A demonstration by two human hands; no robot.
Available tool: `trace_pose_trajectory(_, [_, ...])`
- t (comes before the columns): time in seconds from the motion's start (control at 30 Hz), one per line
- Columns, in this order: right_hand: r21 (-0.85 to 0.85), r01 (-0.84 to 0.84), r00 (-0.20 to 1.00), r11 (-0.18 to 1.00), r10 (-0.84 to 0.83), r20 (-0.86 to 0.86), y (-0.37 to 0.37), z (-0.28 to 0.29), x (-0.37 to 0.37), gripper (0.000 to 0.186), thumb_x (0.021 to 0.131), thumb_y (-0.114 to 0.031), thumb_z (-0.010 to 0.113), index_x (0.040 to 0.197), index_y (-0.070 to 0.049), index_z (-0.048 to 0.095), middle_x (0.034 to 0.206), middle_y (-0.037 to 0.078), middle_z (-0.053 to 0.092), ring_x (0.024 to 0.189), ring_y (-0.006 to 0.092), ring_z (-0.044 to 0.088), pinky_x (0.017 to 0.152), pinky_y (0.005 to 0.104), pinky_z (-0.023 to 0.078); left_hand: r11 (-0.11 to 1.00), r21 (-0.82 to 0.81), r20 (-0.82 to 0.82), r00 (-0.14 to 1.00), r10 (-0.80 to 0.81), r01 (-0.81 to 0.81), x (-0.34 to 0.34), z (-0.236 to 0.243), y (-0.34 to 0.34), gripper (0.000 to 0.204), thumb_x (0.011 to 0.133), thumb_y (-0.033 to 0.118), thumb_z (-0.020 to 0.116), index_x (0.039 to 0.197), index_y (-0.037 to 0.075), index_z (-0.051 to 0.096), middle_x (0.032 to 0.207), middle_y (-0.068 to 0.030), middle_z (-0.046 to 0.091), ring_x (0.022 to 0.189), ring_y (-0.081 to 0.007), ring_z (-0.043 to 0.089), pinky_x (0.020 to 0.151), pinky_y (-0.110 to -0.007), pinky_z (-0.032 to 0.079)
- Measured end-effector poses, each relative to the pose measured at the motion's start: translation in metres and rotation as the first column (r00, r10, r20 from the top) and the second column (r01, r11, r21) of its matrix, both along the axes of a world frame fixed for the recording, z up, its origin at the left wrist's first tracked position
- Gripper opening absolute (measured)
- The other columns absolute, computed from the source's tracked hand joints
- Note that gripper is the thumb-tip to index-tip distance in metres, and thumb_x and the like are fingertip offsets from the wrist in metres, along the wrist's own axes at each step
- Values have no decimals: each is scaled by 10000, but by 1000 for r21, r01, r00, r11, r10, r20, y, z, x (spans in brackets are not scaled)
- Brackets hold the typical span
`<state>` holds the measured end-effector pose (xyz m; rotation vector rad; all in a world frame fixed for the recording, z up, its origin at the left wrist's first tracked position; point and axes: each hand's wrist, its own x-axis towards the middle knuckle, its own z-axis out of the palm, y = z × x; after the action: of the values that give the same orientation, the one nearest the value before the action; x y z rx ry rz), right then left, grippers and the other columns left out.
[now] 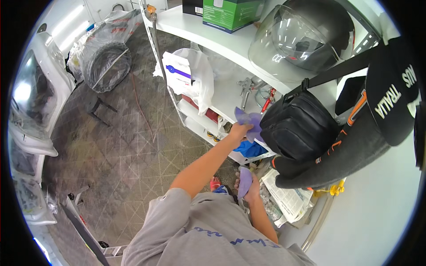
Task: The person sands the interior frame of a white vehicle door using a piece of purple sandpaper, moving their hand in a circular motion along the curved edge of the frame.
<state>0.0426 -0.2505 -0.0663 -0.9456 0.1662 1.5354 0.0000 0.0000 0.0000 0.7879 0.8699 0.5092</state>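
My left hand (241, 131) reaches to the middle shelf, fingers closed on purple abrasive sheets (248, 116). Just right of them hangs a black leather bag (296, 127). Lower down, near my body, my right hand (251, 193) grips a folded purple sheet (244, 178); some of its fingers are hidden behind it. Behind the left hand's sheets, spray guns (246, 91) lie on the white shelf (224, 66), with a white plastic bag (199, 80) to their left. A blue plastic bag (250, 150) shows below.
A helmet (333, 31) and green box (224, 15) sit above. A black cap (390, 88) hangs right, over newspapers (286, 195). Covered panels (33, 102) line the left side, near a black stool (98, 106), a red hose (142, 111) and a wrapped tire (106, 66).
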Motion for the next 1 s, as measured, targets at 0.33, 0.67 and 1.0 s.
trace_pose_trajectory(0.33, [-25,-190,913,981,186,364,74,0,38,626,917,-246,582,1498,-94,404,1181,24,596,867,165,599,725,323,507,842,533,-347,929,128,83,-29,-107,-19,723,914,418,697,1413,-31,429,1223,-180,637,1060,-259,650,929,-358,525])
trace_pose_trajectory(0.67, [175,-295,888,939,202,414,150,29,-34,504,1035,-364,421,1394,-13,471,1316,109,569,1200,219,553,1028,373,435,959,271,6,996,86,-84,-124,-18,-88,822,999,508,539,1550,-5,207,1442,-202,453,1360,-263,406,1138,-385,323])
trace_pose_trajectory(1.0, [247,-760,604,601,512,611,164,99,-58,319,989,-186,591,1205,47,614,1090,96,692,949,138,659,842,291,521,836,-214,348,760,549,-506,-236,33,-137,598,1069,458,339,1446,-2,396,1426,-146,522,1275,-281,554,1066,-452,461])
